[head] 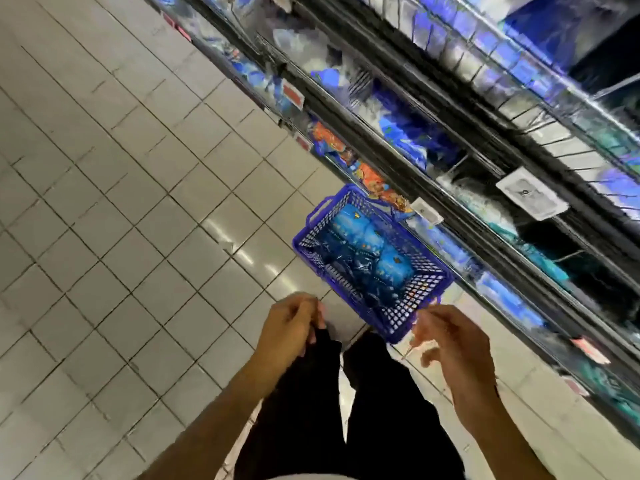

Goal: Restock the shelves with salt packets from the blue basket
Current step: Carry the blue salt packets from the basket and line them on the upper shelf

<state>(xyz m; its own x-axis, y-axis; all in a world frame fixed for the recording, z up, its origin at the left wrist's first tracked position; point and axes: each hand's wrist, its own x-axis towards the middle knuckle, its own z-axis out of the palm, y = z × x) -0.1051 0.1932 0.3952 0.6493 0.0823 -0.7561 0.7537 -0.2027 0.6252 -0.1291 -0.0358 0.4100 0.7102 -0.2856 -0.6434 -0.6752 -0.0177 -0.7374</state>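
Blue basket [372, 261] on the pale tiled floor [114, 216], just beside the foot of the shelves [485, 161], in front of 2 legs in black trousers [381, 410]. Inside it, blue salt packets [367, 252] lying packed together, covering the bottom; exact count hard to tell through the blur. Basket walls of open lattice, 1 handle visible on the far left rim.

Left hand [289, 323] low over the left thigh, fingers curled downward with the tips at the dark trouser cloth; grip loosely bent, and whether it pinches the cloth cannot be told. Right hand [450, 341] just at the near corner of the basket, fingers curled and slightly spread, nothing seen held; touching the rim or hovering just above it, cannot be told.

Shelves running diagonally along the right side, in several wire-fronted tiers. Blue and white packets on the upper tiers, orange packets [349, 161] on the lowest tier just beyond the basket, teal packs further right. Price tags [531, 195] clipped to the shelf edges, print too blurred to read.
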